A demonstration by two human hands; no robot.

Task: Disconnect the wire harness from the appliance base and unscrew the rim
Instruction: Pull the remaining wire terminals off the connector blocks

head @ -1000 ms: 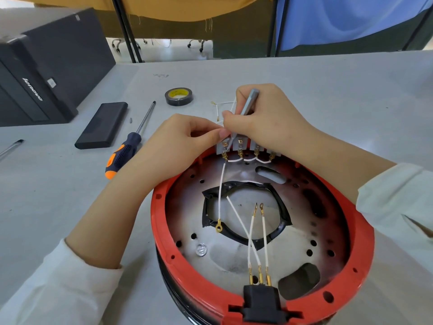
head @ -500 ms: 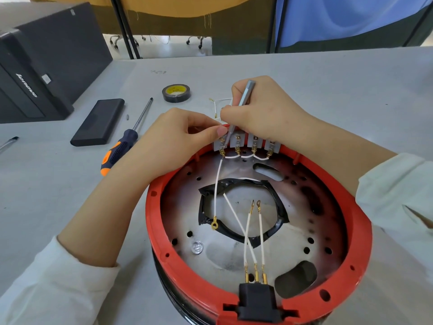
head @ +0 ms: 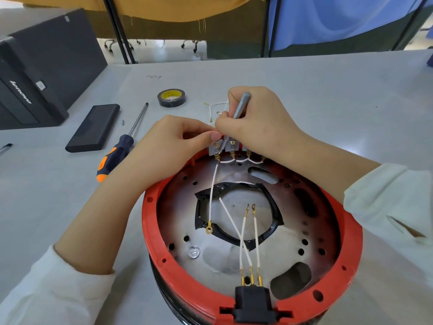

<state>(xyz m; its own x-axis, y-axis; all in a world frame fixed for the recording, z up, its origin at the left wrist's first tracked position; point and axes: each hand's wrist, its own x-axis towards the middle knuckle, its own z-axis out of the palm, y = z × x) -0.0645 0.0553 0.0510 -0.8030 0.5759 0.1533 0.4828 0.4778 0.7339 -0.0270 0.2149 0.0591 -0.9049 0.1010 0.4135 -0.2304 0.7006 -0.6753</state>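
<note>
Terminal block point(head: 226, 147) at far rim point(head: 150, 221), upper centre of frame, directly under both hands.

Right hand point(head: 255, 123) clamped on thin driver point(head: 241, 105), shaft slanting down-left onto block; left hand point(head: 168, 146) pinching white wire point(head: 213, 181) beside it.

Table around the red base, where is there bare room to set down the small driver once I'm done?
Bare table lies right of the right hand, out to the far edge. The near-left corner, below the orange screwdriver, is bare too. Crowded: the left side, with the tape roll, black case and computer tower, and loose wires beyond the fingers.
</note>
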